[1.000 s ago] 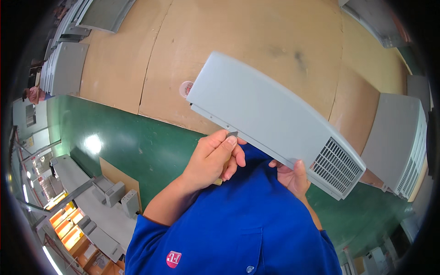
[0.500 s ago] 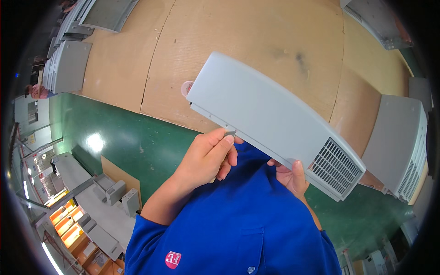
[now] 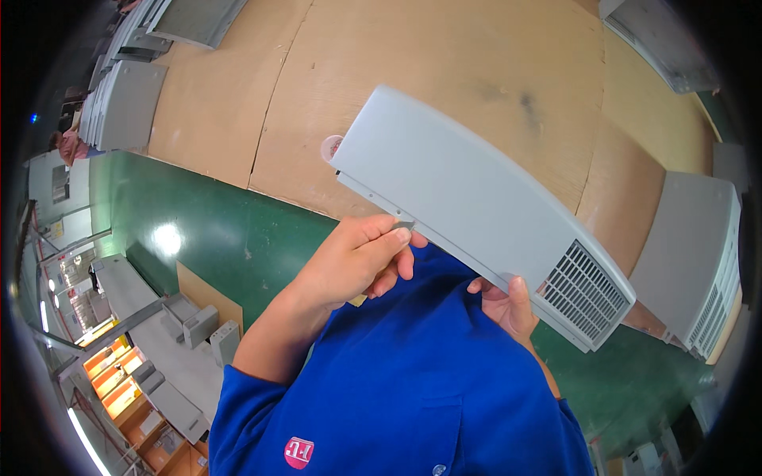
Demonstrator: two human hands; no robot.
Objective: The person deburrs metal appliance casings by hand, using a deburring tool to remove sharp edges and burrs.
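A long, pale grey cover panel [image 3: 468, 182] slants across the view, its far edge curved and a slotted vent grille [image 3: 583, 289] at its right end. My right hand [image 3: 508, 308] grips the near edge beside the grille, thumb on top and fingers underneath. Pinched between the thumb and forefinger of my left hand [image 3: 361, 258] is a small, flat, dark grey piece like a blade [image 3: 404, 225]. It meets the near edge of the panel close to a small hole. Under the left hand a bit of something yellow [image 3: 357, 301] shows, too small to name.
Behind the panel lies a large tan worktable [image 3: 381, 47], with a small round pink-and-white item [image 3: 331, 147] partly hidden by the panel. A similar grey cover [image 3: 686, 250] stands at the right, and stacked grey panels [image 3: 131, 103] at the far left. A person [image 3: 70, 146] is near that stack.
The view has shifted slightly. My left hand stays at the panel's near edge with the flat piece, which has tilted a little. The right hand's grip looks the same.
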